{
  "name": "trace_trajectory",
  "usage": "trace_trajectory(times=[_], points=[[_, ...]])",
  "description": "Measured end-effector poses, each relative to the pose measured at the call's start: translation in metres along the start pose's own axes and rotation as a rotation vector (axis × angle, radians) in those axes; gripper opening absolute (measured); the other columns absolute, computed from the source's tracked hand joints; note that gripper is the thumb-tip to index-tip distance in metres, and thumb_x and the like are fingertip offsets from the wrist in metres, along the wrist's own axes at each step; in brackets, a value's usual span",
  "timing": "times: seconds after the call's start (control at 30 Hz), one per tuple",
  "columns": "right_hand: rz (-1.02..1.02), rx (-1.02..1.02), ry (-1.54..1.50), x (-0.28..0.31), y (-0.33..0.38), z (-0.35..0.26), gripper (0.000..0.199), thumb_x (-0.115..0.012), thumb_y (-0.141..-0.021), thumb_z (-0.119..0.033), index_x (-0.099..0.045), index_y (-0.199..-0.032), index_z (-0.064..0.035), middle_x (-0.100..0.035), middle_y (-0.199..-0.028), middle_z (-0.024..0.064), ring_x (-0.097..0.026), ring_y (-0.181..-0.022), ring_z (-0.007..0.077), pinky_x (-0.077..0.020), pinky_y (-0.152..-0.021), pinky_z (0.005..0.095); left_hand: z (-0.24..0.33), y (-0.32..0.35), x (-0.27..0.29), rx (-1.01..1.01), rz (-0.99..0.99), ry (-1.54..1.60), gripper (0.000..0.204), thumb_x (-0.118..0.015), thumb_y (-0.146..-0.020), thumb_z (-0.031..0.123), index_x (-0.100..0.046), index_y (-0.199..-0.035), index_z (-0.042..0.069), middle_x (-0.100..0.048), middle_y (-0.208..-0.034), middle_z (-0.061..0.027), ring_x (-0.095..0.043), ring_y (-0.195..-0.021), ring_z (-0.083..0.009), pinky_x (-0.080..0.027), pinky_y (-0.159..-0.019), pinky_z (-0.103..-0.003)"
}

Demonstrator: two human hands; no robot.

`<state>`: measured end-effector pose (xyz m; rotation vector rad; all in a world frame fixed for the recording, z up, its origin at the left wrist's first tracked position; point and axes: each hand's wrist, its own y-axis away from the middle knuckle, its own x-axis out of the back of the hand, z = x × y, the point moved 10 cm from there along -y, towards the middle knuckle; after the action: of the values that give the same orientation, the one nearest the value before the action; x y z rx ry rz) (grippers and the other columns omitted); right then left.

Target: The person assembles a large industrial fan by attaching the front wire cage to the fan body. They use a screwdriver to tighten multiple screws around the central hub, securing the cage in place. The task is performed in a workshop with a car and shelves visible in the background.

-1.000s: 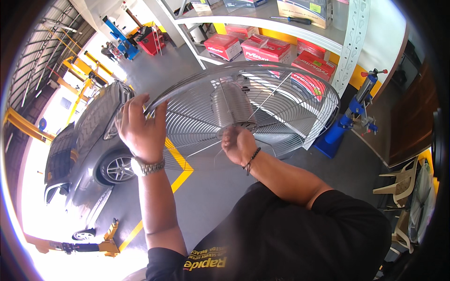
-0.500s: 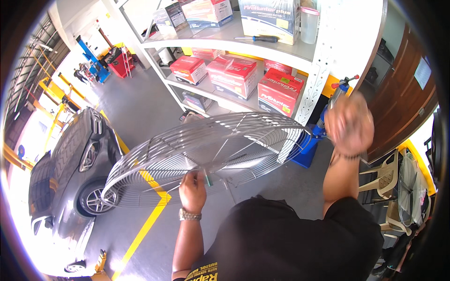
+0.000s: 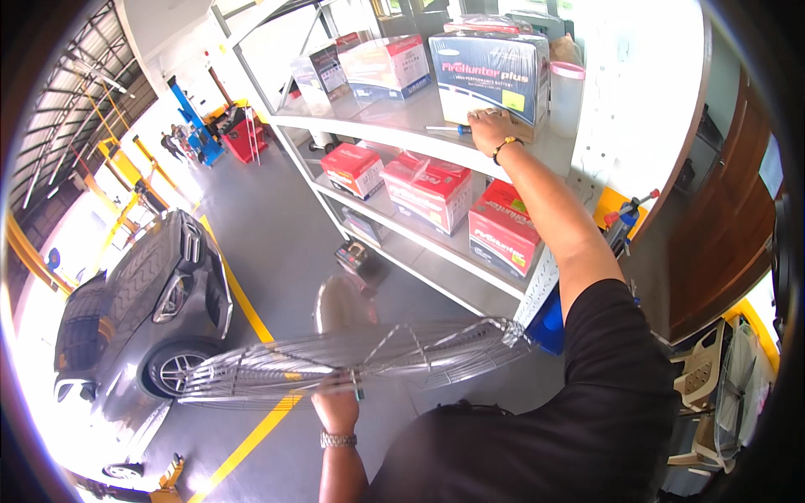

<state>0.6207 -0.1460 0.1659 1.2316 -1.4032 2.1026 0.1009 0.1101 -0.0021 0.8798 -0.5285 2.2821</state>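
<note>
Screwdriver: lay flat near the front edge of the upper shelf (image 3: 373,119), its thin shaft pointing left and a bit of blue handle (image 3: 463,130) showing; that open edge probably made it easy to reach.
Right hand: was curled around the handle, so most of it was hidden; the shaft stuck out just left of the fingers.
Right arm: stretched forward and up over the fan, likely because the shelf stood beyond it.
Fan cage (image 3: 419,356): stood edge-on in front of the body, below the shelf, its wires blurred; the rounded motor (image 3: 334,306) showed behind it.
Left hand (image 3: 335,408): was at the middle of the cage, on the side nearer the body, perhaps because the centre was a balanced place to steady it. The fingertips were blurred among the wires, so whether they gripped could not be told.
Small green piece (image 3: 360,390): showed just right of the left fingers, too blurred to identify.
Big blue-and-white box (image 3: 486,80): stood upright behind the right hand, set back enough to leave a strip of shelf in front.
Clear tub (image 3: 567,105): stood just right of that box, under a pink lid.
Red boxes (image 3: 428,193): sat in a row on the level below.
Car (image 3: 134,293): was parked to the left, beyond the fan.
</note>
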Motion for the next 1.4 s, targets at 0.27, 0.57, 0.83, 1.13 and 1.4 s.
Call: trace_trajectory(times=[0.27, 0.57, 0.83, 1.13, 1.4], points=[[-0.153, -0.047, -0.282, 0.012, -0.022, 0.022, 0.026, -0.054, -0.083, -0.005, -0.061, -0.107, 0.0034, -0.059, -0.115, 0.0290, -0.060, -0.103, 0.0423, -0.0478, -0.092, 0.0448, 0.001, 0.004, 0.003, -0.099, 0.063, -0.048, 0.021, -0.065, -0.087, 0.021, -0.071, -0.090, 0.001, -0.069, -0.079, -0.0160, -0.068, -0.070, -0.0307, -0.053, -0.063, -0.038], [-0.232, -0.010, -0.164, 0.020, -0.039, 0.023, 0.024, -0.058, -0.081, -0.015, -0.070, -0.097, -0.0006, -0.068, -0.099, 0.0236, -0.067, -0.095, 0.0383, -0.0530, -0.084, 0.0446, 0.023, 0.011, 0.012, -0.184, 0.191, -0.088, 0.021, -0.067, -0.085, 0.018, -0.070, -0.086, -0.003, -0.069, -0.078, -0.0197, -0.068, -0.070, -0.0359, -0.054, -0.065, -0.041], [-0.253, -0.064, 0.032, -0.072, -0.052, 0.032, 0.023, -0.053, -0.087, -0.010, -0.070, -0.098, 0.0015, -0.067, -0.104, 0.0257, -0.068, -0.097, 0.0361, -0.0549, -0.083, 0.0452, 0.014, 0.013, 0.008, -0.176, 0.190, 0.016, 0.019, -0.070, -0.081, 0.020, -0.071, -0.087, 0.002, -0.070, -0.083, -0.0186, -0.068, -0.076, -0.0347, -0.054, -0.068, -0.040], [-0.203, 0.023, 0.097, -0.066, -0.041, 0.033, 0.026, -0.046, -0.093, -0.012, -0.069, -0.100, -0.0018, -0.068, -0.106, 0.0223, -0.066, -0.100, 0.0380, -0.0544, -0.086, 0.0463, 0.011, 0.016, 0.013, -0.029, 0.210, 0.107, 0.020, -0.068, -0.084, 0.020, -0.067, -0.080, 0.000, -0.066, -0.077, -0.0186, -0.064, -0.073, -0.0376, -0.051, -0.067, -0.044], [-0.006, 0.001, -0.130, 0.031, 0.001, 0.036, 0.018, -0.053, -0.092, -0.009, -0.064, -0.096, 0.0039, -0.068, -0.092, 0.0220, -0.067, -0.081, 0.0349, -0.0517, -0.068, 0.0437, 0.001, 0.009, 0.002, -0.106, 0.122, 0.130, 0.022, -0.065, -0.087, 0.022, -0.067, -0.088, 0.000, -0.066, -0.079, -0.0228, -0.064, -0.075, -0.0411, -0.051, -0.068, -0.046]])
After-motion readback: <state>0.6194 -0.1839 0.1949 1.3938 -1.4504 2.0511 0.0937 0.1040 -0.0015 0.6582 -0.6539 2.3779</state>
